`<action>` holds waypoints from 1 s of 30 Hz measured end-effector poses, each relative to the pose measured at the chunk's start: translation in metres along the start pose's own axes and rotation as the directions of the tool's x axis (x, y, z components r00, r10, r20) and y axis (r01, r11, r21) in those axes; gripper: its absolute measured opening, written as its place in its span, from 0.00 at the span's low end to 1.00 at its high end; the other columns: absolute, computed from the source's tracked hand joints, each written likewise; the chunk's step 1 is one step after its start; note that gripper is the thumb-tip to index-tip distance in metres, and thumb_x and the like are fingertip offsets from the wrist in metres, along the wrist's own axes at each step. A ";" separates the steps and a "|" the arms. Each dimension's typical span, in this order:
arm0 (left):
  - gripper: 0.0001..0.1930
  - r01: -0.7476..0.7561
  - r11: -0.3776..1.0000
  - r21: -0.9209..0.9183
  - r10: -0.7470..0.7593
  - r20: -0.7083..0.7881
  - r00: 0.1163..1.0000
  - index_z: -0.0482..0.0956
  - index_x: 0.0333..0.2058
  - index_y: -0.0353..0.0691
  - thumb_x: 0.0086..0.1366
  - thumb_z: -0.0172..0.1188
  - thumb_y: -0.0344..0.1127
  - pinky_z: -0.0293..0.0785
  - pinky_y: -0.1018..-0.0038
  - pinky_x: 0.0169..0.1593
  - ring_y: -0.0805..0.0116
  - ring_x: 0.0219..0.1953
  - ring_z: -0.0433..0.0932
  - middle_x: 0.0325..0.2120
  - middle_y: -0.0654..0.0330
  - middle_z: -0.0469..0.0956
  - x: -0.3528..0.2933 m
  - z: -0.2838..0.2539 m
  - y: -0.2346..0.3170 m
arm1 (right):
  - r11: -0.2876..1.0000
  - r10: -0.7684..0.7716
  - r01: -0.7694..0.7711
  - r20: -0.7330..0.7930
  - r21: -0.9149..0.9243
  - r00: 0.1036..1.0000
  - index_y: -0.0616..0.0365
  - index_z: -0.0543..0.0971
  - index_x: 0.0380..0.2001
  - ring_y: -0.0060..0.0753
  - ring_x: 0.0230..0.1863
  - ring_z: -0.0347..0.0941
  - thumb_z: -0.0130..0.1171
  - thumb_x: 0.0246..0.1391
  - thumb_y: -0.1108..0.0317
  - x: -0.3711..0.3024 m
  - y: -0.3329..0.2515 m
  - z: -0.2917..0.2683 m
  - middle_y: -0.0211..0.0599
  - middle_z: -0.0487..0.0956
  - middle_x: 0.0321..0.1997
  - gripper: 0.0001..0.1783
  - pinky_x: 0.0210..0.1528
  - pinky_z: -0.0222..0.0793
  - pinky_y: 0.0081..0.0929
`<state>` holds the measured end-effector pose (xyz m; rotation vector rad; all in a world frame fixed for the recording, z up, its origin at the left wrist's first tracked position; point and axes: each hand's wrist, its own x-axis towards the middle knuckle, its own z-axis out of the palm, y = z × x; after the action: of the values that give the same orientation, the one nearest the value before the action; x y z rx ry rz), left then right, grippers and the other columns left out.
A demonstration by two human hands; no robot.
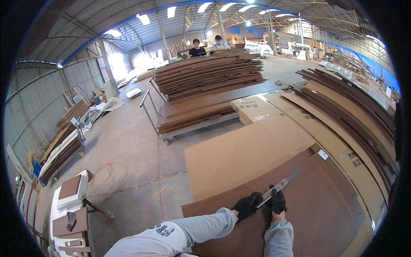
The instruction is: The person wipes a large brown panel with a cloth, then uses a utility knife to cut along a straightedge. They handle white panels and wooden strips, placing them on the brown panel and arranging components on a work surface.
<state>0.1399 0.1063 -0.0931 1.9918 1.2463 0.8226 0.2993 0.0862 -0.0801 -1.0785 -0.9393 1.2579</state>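
Your black-gloved left hand point(248, 206) holds the near end of a slim metal tool point(280, 185); right hand point(278, 202), gloved too, clasps its middle. Tool slants over brown panel point(325, 201), tip toward white label point(323, 154).

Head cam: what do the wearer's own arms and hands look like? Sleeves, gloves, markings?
Both the left hand and the right hand wear black gloves. The left sleeve and right sleeve are pale grey, loose and creased. A dark print shows higher up the left sleeve. No cables visible on either arm.
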 end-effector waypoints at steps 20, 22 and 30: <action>0.19 -0.133 0.947 -0.291 0.079 -0.191 0.978 0.62 0.53 0.38 0.66 0.44 0.38 0.71 0.74 0.36 0.72 0.29 0.72 0.28 0.59 0.73 0.098 -0.076 0.033 | 0.969 0.022 -0.057 0.145 0.240 0.989 0.59 0.74 0.43 0.36 0.45 0.70 0.46 0.56 0.68 0.013 0.033 -0.001 0.35 0.75 0.45 0.14 0.49 0.64 0.27; 0.22 -0.213 0.969 -0.126 0.198 -0.127 0.972 0.57 0.57 0.43 0.64 0.44 0.34 0.72 0.73 0.35 0.71 0.29 0.73 0.27 0.57 0.74 0.146 -0.110 0.077 | 0.942 0.042 -0.085 0.136 0.325 0.990 0.59 0.74 0.44 0.34 0.45 0.70 0.47 0.55 0.67 0.008 0.013 0.003 0.35 0.75 0.45 0.14 0.49 0.64 0.26; 0.34 -0.184 0.935 0.303 0.251 -0.198 0.948 0.46 0.61 0.44 0.58 0.50 0.37 0.73 0.69 0.34 0.64 0.25 0.77 0.27 0.54 0.78 0.258 -0.188 0.180 | 0.993 0.024 -0.036 0.101 0.113 0.995 0.59 0.73 0.46 0.33 0.47 0.69 0.49 0.55 0.64 0.000 -0.009 0.014 0.37 0.74 0.47 0.17 0.50 0.63 0.26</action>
<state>0.1782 0.3164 0.2047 2.3494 1.3506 1.0640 0.2880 0.0881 -0.0681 -0.9506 -0.9171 1.3838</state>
